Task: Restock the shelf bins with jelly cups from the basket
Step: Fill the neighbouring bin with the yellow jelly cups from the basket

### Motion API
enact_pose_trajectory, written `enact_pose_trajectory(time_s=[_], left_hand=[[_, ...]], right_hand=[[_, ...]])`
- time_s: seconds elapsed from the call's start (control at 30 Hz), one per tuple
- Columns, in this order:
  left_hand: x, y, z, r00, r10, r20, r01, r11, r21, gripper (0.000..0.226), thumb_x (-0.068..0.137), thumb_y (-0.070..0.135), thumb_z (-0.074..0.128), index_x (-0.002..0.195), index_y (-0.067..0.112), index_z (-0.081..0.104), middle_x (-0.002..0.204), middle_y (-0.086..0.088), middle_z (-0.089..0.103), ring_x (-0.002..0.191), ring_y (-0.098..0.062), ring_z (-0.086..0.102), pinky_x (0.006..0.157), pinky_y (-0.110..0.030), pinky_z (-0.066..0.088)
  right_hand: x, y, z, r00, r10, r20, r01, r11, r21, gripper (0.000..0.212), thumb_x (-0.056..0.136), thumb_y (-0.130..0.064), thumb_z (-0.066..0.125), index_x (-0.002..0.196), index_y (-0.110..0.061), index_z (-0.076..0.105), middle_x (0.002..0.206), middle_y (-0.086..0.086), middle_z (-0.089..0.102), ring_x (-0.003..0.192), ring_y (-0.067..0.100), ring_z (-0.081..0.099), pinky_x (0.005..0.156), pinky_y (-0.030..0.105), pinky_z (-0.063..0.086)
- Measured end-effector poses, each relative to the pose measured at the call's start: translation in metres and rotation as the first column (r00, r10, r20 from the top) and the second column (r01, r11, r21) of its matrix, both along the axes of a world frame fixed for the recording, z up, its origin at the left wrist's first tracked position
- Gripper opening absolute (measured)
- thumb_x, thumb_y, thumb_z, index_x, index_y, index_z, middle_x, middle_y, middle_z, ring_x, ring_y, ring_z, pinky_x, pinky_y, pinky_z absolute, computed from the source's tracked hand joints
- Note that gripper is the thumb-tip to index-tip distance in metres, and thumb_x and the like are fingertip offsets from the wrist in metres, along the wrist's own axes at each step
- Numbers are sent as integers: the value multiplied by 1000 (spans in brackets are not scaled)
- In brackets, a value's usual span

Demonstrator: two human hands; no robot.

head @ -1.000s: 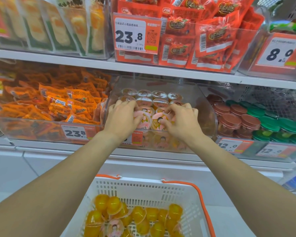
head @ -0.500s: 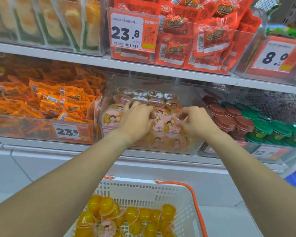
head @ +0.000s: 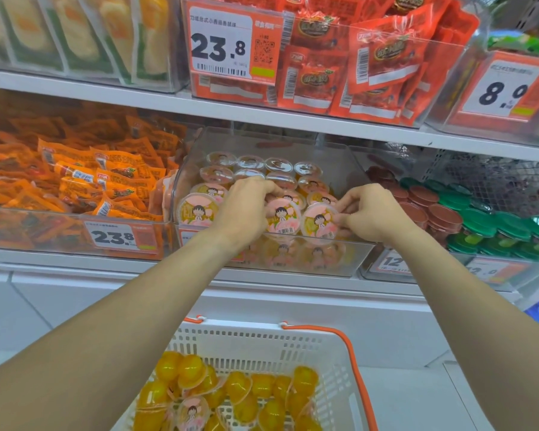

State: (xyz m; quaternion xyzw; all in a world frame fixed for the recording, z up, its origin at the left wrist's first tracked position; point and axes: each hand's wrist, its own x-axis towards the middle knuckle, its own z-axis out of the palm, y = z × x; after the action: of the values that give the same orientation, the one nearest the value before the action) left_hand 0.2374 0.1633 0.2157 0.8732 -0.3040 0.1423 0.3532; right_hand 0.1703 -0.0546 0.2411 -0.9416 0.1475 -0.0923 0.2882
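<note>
Right hand (head: pixel 372 214): thumb and curled fingertips pinch the rim of a round jelly cup with a pink cartoon-printed lid (head: pixel 319 223), tilted lid-forward at the front right of the bin.
Left hand (head: pixel 246 208): fingers curled over the top edge of a neighbouring pink-lidded jelly cup (head: pixel 282 217), also tilted lid-forward, just beside the first.
Clear plastic shelf bin (head: pixel 360 255): middle shelf; holds both cups, a third front cup at left (head: pixel 196 209), and rows of like cups lying lid-up behind.
White perforated plastic basket with orange handle (head: pixel 262 340): below the shelf, near the viewer; contains loose yellow jelly cups (head: pixel 190 370).
Adjacent bins: orange snack packets (head: pixel 106 181) at left; brown- and green-lidded cups (head: pixel 448 213) at right.
Shelf above: red snack packets (head: pixel 371 66).
</note>
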Motion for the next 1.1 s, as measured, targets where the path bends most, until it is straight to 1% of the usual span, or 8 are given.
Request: enact_pose_trajectory(time_s=[0.13,0.2,0.33,0.5,0.67,0.87,1.0,1.1], left_hand=[[2,1,-2,1000,11,20,-12,1000,21,37,82,-1,73,115,16,73,96,4,63,88,-14,57,89,-30,48],[2,1,-3,998,17,52,-22,995,93,36,84,6,73,116,20,71,101,3,64,100,-20,58,99,-38,43],[4,4,-5,997,47,62,-62,964,258,37,90,12,65,125,22,62,115,-1,58,117,-25,49,106,-43,32],[7,4,-8,996,67,53,-78,967,243,33,92,15,64,125,19,64,116,-6,59,115,-28,50,101,-45,39],[10,1,-10,993,89,74,-105,963,247,28,98,17,55,124,19,66,116,-7,59,115,-29,48,97,-48,41],[11,-1,-12,988,86,129,-119,953,277,27,98,20,57,122,18,67,115,-7,61,114,-30,45,94,-44,39],[12,1,-9,994,71,81,-92,953,288,30,98,17,56,126,18,65,118,-8,59,116,-30,44,97,-46,39],[11,2,-4,998,61,34,-69,940,333,35,97,14,51,131,15,60,125,-11,56,122,-31,44,102,-48,38]], right_hand=[[6,-1,-10,994,-71,-88,78,994,75,8,77,-11,75,75,-16,70,88,6,74,88,25,72,85,42,59],[6,3,-12,990,-60,-125,49,995,-83,5,83,-17,70,87,-16,67,94,8,72,94,27,69,88,38,56],[4,13,-9,986,158,-44,-164,932,-322,43,83,-20,72,125,-27,62,99,5,68,85,23,63,79,28,49],[5,15,-17,988,152,39,-140,966,-219,28,76,-27,84,94,-20,63,84,-2,63,71,17,59,70,30,48],[6,16,-22,978,208,9,-199,945,-259,52,82,-25,77,129,-25,53,65,-6,52,72,25,55,67,30,41],[10,16,-25,992,120,-46,-127,966,-226,47,86,-30,74,126,-23,49,87,11,60,84,34,60,72,33,45],[10,20,-22,989,115,-91,-134,960,-247,46,89,-29,71,128,-21,49,85,10,61,91,35,59,79,39,50],[9,22,-15,989,81,-122,-115,943,-311,52,86,-36,73,130,-21,52,99,10,64,99,34,61,86,41,52]])
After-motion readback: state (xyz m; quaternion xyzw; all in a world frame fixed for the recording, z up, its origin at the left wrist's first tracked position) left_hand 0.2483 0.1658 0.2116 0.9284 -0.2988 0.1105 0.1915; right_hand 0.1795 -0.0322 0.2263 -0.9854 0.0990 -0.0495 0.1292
